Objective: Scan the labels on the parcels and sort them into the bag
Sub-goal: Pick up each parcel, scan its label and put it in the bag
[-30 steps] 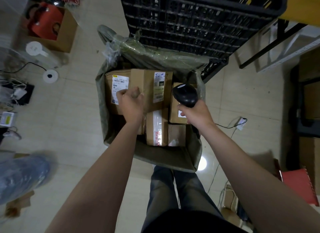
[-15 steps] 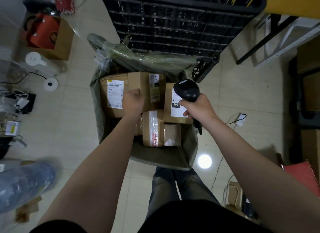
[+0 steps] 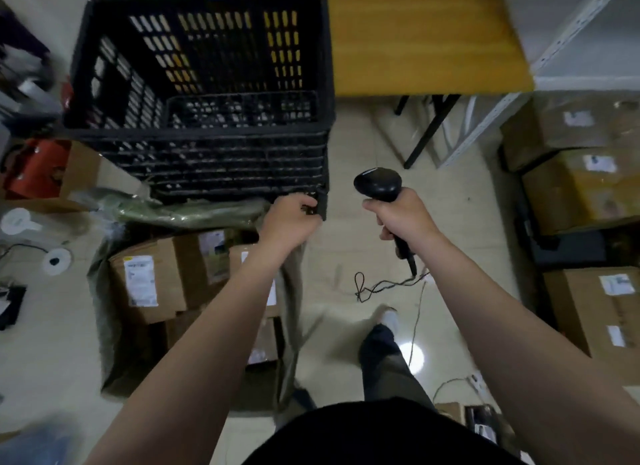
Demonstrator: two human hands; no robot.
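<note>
Brown cardboard parcels (image 3: 149, 281) with white labels sit packed in the olive bag (image 3: 95, 284) at eight o'clock. The left hand (image 3: 289, 219) curls round the near corner of the black crate (image 3: 207, 160); the right hand (image 3: 403, 219) grasps the black scanner (image 3: 377, 184).
</note>
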